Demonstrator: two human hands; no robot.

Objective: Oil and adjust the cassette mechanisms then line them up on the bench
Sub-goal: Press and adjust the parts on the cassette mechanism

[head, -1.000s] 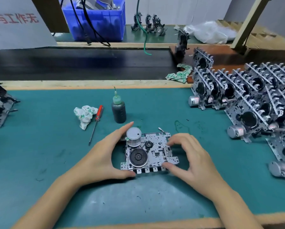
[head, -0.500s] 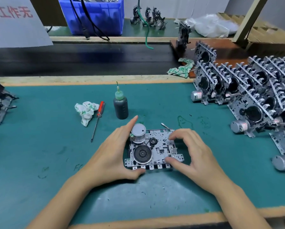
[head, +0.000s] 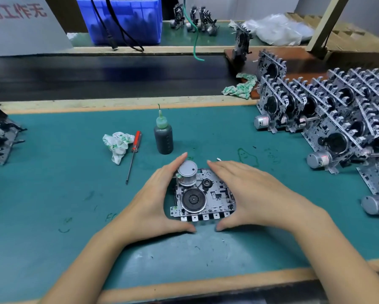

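The cassette mechanism (head: 202, 195) lies flat near the front middle of the green worktop (head: 52, 172), its grey motor can upward at the far left corner. The left hand (head: 155, 194) cups its left side, and the right hand (head: 247, 191) covers its right side, fingers straight and laid over the far edge, both thumbs at the near edge; each grip is apart, pressing rather than curled round. To do this step well, I judge, hold the frame by its edges and keep off the black flywheel. The oil bottle (head: 163, 137) stands just beyond, with the red screwdriver (head: 134, 153) and a crumpled rag (head: 117, 144) to its left. Finished mechanisms (head: 329, 110) stand in rows to the right; the lane towards them looks unobstructed.
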